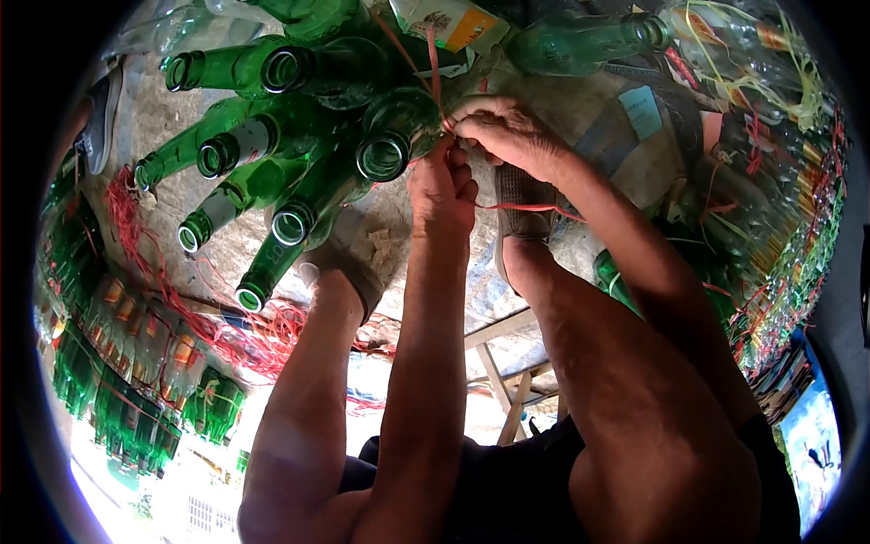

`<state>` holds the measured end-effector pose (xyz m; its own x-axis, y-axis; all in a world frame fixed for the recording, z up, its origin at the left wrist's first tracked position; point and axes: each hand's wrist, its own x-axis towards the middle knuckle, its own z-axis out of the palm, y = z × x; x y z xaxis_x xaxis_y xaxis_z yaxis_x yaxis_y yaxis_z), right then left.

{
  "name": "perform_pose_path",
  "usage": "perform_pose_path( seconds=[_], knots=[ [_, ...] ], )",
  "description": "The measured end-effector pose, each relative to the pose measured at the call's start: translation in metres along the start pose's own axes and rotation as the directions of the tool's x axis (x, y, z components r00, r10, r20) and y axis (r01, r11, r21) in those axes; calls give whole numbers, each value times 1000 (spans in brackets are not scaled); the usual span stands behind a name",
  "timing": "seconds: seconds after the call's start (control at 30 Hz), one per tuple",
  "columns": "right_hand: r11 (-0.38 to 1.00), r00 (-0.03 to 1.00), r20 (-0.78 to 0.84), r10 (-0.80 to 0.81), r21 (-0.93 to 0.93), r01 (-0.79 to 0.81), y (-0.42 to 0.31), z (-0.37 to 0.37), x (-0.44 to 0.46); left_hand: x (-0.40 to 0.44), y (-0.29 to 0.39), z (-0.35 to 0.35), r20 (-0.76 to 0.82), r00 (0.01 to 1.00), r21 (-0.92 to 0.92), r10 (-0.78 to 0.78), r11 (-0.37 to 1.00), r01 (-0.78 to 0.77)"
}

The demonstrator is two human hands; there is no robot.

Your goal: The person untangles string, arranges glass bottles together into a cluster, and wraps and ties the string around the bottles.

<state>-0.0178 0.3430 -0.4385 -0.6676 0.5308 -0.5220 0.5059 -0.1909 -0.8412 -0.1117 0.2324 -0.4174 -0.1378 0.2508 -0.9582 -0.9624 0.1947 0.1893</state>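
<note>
Nearest are the person's bare legs, with dark shorts (517,494) at the lap and part of a wooden frame (494,376) showing between them. Both forearms reach forward to meet at a pink strap (435,68) beside a cluster of green bottles (349,77). The left hand (441,186) is closed, its fingers curled in on the strap, just beside the nearest bottle mouth. The right hand (503,131) bends over from the right, thumb and fingertips pinched together on the strap, touching or nearly touching the left. One strand rises beyond the hands; another trails rightward towards the right forearm. The bottles stand bunched in front of the left shoe (362,276), necks fanned out, mouths open. A tangle of red twine (258,344) lies on the floor to the left. Farther out, a green bottle (575,43) lies beyond the right hand, near a blue slip (640,111), and stacked bottles (779,190) fill the right edge.
</note>
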Motion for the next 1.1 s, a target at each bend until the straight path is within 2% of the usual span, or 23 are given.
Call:
perform_pose_path(
  seconds=[0.03, 0.13, 0.27, 0.3, 0.4, 0.5, 0.6, 0.7, 0.8, 0.83, 0.93, 0.97, 1.1],
  knots=[
    [982, 991, 0, -135, -131, 134, 5, -1, 2, 0, 1, -1, 0, 1000, 33, 3, 999, -3],
    [934, 977, 65, -203, -286, 213, 6, -5, 2, -3, 3, -3, 16, 1000, 91, 2, 996, -3],
    [825, 967, 131, -218, -505, 254, -15, -9, -10, -9, 6, -6, 64, 998, 125, 0, 992, -8],
    [802, 946, 128, -296, -504, 319, -16, -9, -12, -11, 7, -7, 88, 996, 125, 0, 992, -11],
    [817, 967, 123, -222, -518, 254, -21, -12, -19, -12, 7, -10, 130, 992, 129, -3, 992, -14],
    [734, 970, 145, -195, -635, 243, -23, -17, -23, -11, 6, -12, 123, 992, 137, -12, 991, -5],
    [733, 982, 97, -165, -653, 188, -23, -22, -32, -11, 7, -14, 152, 988, 136, -16, 991, -4],
    [751, 987, 79, -140, -641, 158, -20, -29, -39, -8, 6, -18, 195, 981, 132, -24, 991, -2],
    [848, 998, 0, -68, -526, 58, -20, -31, -38, -3, 6, -23, 253, 967, 116, -23, 993, -7],
    [839, 983, -42, -181, -528, 132, -14, -25, -34, -2, 6, -26, 263, 965, 110, -21, 994, -9],
    [688, 939, -95, -331, -706, 170, -19, -12, -16, -6, 6, -26, 217, 976, 101, 29, 993, -52],
    [655, 953, -64, -296, -740, 154, -24, -15, -11, -9, 7, -25, 189, 981, 101, 54, 992, -74],
    [540, 888, -44, -457, -808, 238, -14, -21, 19, -15, 16, -28, 59, 982, -9, 181, 983, -181]
  ],
)
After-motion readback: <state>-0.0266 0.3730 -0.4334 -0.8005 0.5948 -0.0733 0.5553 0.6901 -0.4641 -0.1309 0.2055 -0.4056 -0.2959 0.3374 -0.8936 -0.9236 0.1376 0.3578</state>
